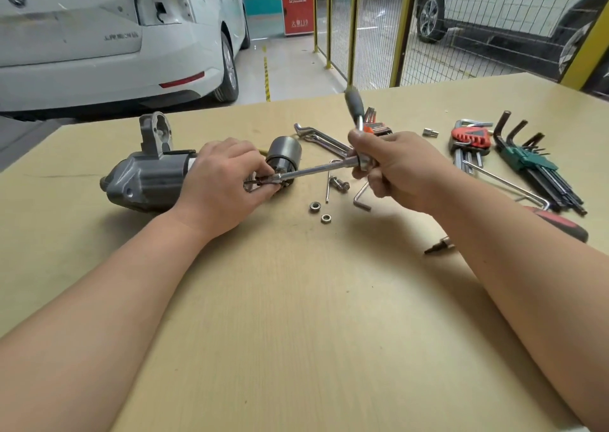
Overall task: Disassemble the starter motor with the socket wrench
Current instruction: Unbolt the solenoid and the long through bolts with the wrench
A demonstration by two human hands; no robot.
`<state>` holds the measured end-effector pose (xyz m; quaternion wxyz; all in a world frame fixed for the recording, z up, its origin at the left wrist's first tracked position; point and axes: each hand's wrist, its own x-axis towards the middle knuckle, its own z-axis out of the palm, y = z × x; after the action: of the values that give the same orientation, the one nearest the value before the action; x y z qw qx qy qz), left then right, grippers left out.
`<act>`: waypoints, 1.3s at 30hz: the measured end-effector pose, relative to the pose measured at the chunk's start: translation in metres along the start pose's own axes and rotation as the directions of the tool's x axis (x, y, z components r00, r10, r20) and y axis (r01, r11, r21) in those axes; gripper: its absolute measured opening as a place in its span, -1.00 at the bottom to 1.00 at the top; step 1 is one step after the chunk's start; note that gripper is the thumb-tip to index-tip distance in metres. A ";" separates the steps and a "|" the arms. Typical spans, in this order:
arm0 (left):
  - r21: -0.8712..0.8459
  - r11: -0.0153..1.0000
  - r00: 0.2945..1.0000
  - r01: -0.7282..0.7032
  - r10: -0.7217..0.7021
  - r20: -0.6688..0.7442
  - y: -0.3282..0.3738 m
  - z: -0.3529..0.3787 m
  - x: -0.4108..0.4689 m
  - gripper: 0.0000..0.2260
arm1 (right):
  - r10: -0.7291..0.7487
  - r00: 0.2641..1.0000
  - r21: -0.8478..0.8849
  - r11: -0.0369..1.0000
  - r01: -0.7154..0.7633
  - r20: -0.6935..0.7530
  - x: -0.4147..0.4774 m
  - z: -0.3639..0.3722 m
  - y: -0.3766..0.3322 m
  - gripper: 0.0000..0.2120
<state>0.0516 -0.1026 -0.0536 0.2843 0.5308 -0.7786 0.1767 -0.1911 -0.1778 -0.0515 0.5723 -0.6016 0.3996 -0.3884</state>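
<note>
I look down from the head camera onto a pale wooden counter (296,299) in a car workshop. The starter motor (148,178) lies on its side at the left centre of the counter, with its grey nose pointing left and its cylindrical solenoid (283,151) at the far right end.

The left hand (217,184) rests over the motor's right end. Its grip is narrow, with fingertips pinching around the tip of the tool where it meets a fastener. I cannot see the fastener itself clearly.

The right hand (398,171) is to the right of the motor. Its grip is wrapped around the head of the socket wrench (316,169). The wrench's long bar runs left to the motor and its dark handle points up and away.

Two loose nuts (315,206) (326,218) and a bolt (341,184) lie on the counter just right of the motor. From these I judge that some fasteners are already off.

The motor body looks to be in one piece, with the solenoid attached, so I judge the work to be early to midway. At least this fastener has to come out, and then the housing must be separated.

Hex key sets (471,138) (534,164) lie far right.
</note>
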 end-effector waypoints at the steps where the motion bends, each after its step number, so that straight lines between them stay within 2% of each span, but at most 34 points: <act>1: 0.004 1.000 1.000 0.020 -0.020 0.018 -0.001 -0.001 0.000 -0.81 | 0.009 1.000 0.020 1.000 -0.010 0.002 0.000 0.000 0.000 -0.71; 5: 0.038 0.999 0.994 0.020 -0.024 0.110 -0.008 -0.002 0.004 -0.71 | -0.034 0.995 0.028 0.999 0.032 0.091 -0.003 -0.005 0.004 -0.92; 8: 0.029 1.000 0.998 -0.001 -0.001 0.063 -0.007 0.000 0.003 -0.74 | -0.082 0.993 0.093 0.993 0.074 0.084 -0.002 -0.005 0.002 -0.80; 11: 0.072 0.997 1.000 0.004 -0.002 -0.022 -0.004 0.004 0.002 -0.84 | -0.071 0.996 0.004 0.997 0.071 0.045 -0.004 0.001 -0.002 -0.95; 13: 0.088 0.996 0.999 0.019 -0.015 -0.051 0.000 0.006 0.002 -0.87 | -0.053 0.999 -0.034 0.998 0.053 -0.006 -0.002 0.002 -0.003 -0.71; 14: 0.087 0.996 0.999 0.031 -0.028 -0.041 0.000 0.005 0.002 -0.85 | -0.052 0.998 -0.043 0.998 0.051 -0.024 -0.002 0.003 -0.004 -0.67; 16: 0.060 0.997 0.999 0.050 -0.051 0.013 -0.003 0.002 0.003 -0.80 | -0.074 0.997 -0.073 0.994 0.075 0.009 -0.004 0.001 -0.003 -0.76; 18: 0.040 0.999 0.996 0.038 -0.040 0.074 -0.007 0.000 0.003 -0.72 | -0.137 0.989 -0.052 0.989 0.139 0.049 -0.006 -0.001 -0.002 -0.97; 20: 0.035 0.999 0.997 0.019 -0.022 0.076 -0.009 0.000 0.004 -0.71 | -0.202 0.977 -0.002 0.979 0.202 0.068 -0.005 -0.003 -0.001 -0.81; 22: 0.052 0.999 1.000 0.009 -0.010 0.023 -0.006 0.002 0.003 -0.80 | -0.242 0.967 -0.008 0.970 0.243 0.076 -0.007 -0.002 -0.003 -0.77; 24: 0.075 0.997 0.999 0.009 -0.006 -0.044 -0.002 0.006 0.002 -0.86 | -0.182 0.980 -0.043 0.982 0.185 0.076 -0.007 0.000 -0.004 -0.93; 25: 0.079 0.997 0.998 0.015 -0.011 -0.054 -0.001 0.007 0.002 -0.85 | -0.141 0.988 -0.076 0.986 0.146 0.065 -0.007 0.001 -0.004 -0.93; 27: 0.073 0.997 0.999 0.030 -0.027 -0.045 -0.002 0.005 0.002 -0.84 | -0.064 0.998 -0.132 0.989 0.067 0.028 -0.006 0.002 -0.003 -0.71; 29: 0.063 0.996 0.997 0.059 -0.061 0.037 -0.004 0.001 0.003 -0.76 | -0.041 0.999 -0.123 0.992 0.043 0.023 -0.005 0.002 -0.001 -0.69; 30: 0.058 0.996 0.993 0.062 -0.067 0.093 -0.006 -0.001 0.004 -0.70 | -0.059 0.998 -0.117 0.991 0.063 0.038 -0.005 0.003 0.001 -0.74; 32: 0.040 0.998 0.990 0.042 -0.047 0.132 -0.009 -0.002 0.005 -0.72 | -0.145 0.988 -0.078 0.986 0.149 0.055 -0.006 0.001 0.004 -0.97; 34: 0.026 0.999 0.995 0.024 -0.026 0.097 -0.008 -0.001 0.005 -0.80 | -0.232 0.972 -0.053 0.971 0.234 0.050 -0.005 -0.002 0.006 -0.78; 35: 0.035 0.999 0.998 0.011 -0.013 0.057 -0.007 0.000 0.005 -0.84 | -0.256 0.965 -0.053 0.965 0.258 0.050 -0.005 -0.001 0.005 -0.74; 38: 0.087 0.996 0.999 0.023 -0.021 -0.030 -0.003 0.006 0.003 -0.83 | -0.140 0.990 -0.044 0.989 0.142 0.031 -0.008 0.005 0.000 -0.95; 39: 0.084 0.996 0.999 0.036 -0.033 -0.035 -0.002 0.007 0.003 -0.81 | -0.094 0.995 -0.054 0.994 0.095 0.016 -0.008 0.006 -0.001 -0.82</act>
<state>0.0507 -0.1093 -0.0574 0.2773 0.5528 -0.7563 0.2135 -0.1882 -0.1680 -0.0506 0.5394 -0.6379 0.3771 -0.3998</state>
